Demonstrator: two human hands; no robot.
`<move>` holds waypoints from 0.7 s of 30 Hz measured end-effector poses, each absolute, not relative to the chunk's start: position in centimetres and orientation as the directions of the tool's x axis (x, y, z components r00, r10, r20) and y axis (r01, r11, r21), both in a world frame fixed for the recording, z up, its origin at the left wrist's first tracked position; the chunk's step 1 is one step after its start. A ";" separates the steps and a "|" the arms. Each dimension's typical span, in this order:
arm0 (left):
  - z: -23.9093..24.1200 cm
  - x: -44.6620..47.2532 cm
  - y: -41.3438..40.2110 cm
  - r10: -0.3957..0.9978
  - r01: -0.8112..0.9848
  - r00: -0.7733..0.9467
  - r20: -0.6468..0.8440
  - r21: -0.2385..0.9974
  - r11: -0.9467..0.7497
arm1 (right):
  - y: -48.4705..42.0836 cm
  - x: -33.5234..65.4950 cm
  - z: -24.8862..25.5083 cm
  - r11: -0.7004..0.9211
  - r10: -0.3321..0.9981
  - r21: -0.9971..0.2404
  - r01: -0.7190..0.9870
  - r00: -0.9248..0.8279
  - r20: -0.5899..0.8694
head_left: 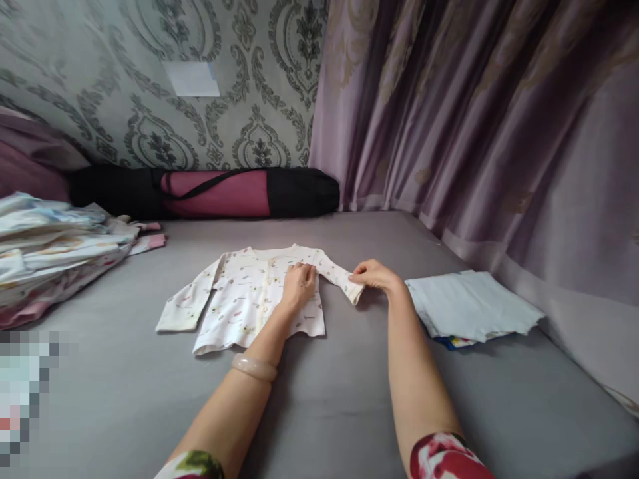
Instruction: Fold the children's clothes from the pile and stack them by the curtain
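Note:
A small white long-sleeved baby shirt (pixel 239 299) with a tiny print and a buttoned front lies spread on the grey bed surface. My left hand (pixel 299 286) rests on its chest near the shoulder, fingers curled together against the cloth; their tips are partly hidden. Between the thumb and fingers of my right hand (pixel 377 274) is the cuff of the shirt's right-side sleeve, which stretches outward. The opposite sleeve lies bent down on the bed, untouched.
Piled at the left are several clothes (pixel 60 246). Folded pale cloth (pixel 474 306) lies right of my right forearm. A long black-and-maroon bag (pixel 214 193) runs along the papered wall. Purple curtains (pixel 449 120) hang down the right side. A blurred-out patch covers the lower left corner.

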State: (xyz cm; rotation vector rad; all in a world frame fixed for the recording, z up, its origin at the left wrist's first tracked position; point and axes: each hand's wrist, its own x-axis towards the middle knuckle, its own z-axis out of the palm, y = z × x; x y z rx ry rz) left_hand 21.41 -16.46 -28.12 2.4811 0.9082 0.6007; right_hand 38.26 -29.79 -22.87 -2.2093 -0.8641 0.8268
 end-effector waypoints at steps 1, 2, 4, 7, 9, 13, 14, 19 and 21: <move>-28.2 21.3 -16.4 0.685 0.506 0.684 0.253 0.511 -0.695 | -30.1 38.7 -23.0 -0.562 0.727 -0.762 0.321 0.631 -0.271; -28.3 21.3 -16.4 0.689 0.516 0.677 0.259 0.500 -0.696 | -30.3 39.1 -23.1 -0.529 0.702 -0.797 0.292 0.678 -0.218; -28.5 21.1 -16.3 0.678 0.516 0.687 0.261 0.480 -0.709 | -30.6 39.9 -23.7 -0.484 0.633 -0.837 0.256 0.763 -0.132; -28.9 20.9 -16.4 0.641 0.493 0.735 0.222 0.474 -0.729 | -30.5 40.9 -24.9 -0.458 0.554 -0.854 0.247 0.831 -0.056; -28.9 21.0 -16.5 0.634 0.491 0.750 0.190 0.482 -0.725 | -30.3 41.5 -25.8 -0.437 0.539 -0.856 0.276 0.842 -0.004; -28.5 21.0 -16.8 0.617 0.505 0.777 0.125 0.463 -0.729 | -30.4 42.3 -27.0 -0.463 0.536 -0.766 0.446 0.829 0.159; -28.3 21.0 -16.9 0.611 0.510 0.784 0.109 0.448 -0.734 | -30.5 42.3 -27.1 -0.504 0.534 -0.712 0.489 0.824 0.188; -27.8 21.0 -17.2 0.595 0.518 0.800 0.076 0.411 -0.750 | -31.1 41.1 -27.0 -0.729 0.539 -0.405 0.552 0.827 0.156; -27.8 21.0 -17.2 0.603 0.519 0.794 0.078 0.430 -0.739 | -31.1 40.6 -26.9 -0.764 0.535 -0.340 0.549 0.832 0.143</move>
